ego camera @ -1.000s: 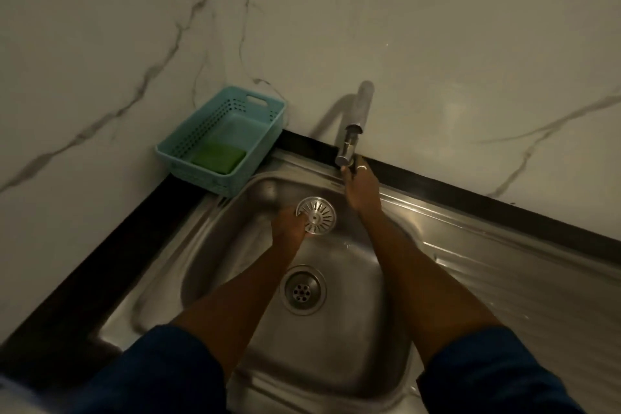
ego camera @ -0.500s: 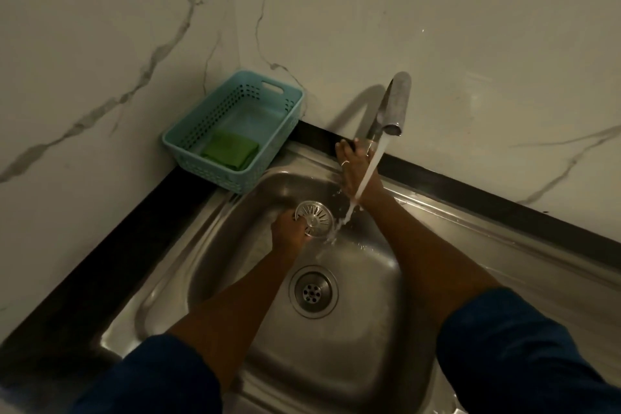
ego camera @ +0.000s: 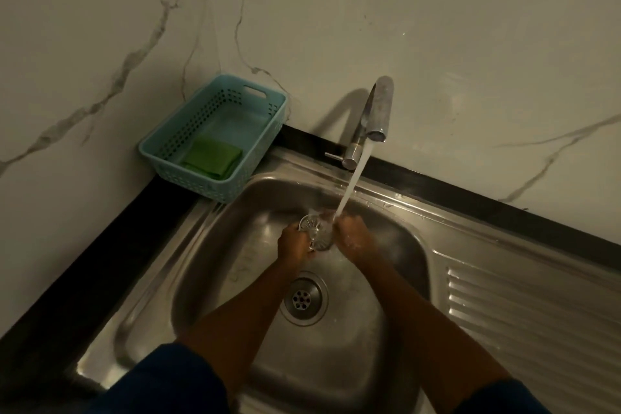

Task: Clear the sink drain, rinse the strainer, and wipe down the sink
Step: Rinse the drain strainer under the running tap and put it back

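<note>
Nearest the camera, on the near side of the drain (ego camera: 304, 297), two dark blue sleeves (ego camera: 161, 380) enter from the lower edge, and both bare forearms reach over the sink (ego camera: 235, 245), one passing to either side of the drain. Just beyond the drain, above the basin floor, the left hand (ego camera: 294, 244) and the right hand (ego camera: 353, 235) meet around the strainer (ego camera: 312, 227). The left hand's fingers are curled round the strainer's left edge. The right hand is curled against its right edge and appears to grip it, though the splash blurs the fingers. The water stream (ego camera: 353, 181) lands where the right hand meets the strainer. Farther from the drain, at the back rim of the sink, stands the faucet (ego camera: 379, 111), its spout angled over the basin. Right of the drain lies the ribbed drainboard (ego camera: 537, 312). Beyond and left of the drain, in the corner of the black table (ego camera: 84, 262), sits a teal basket (ego camera: 198, 121) holding a folded green cloth (ego camera: 213, 158). Farthest from the drain rises the veined marble wall (ego camera: 437, 27).
</note>
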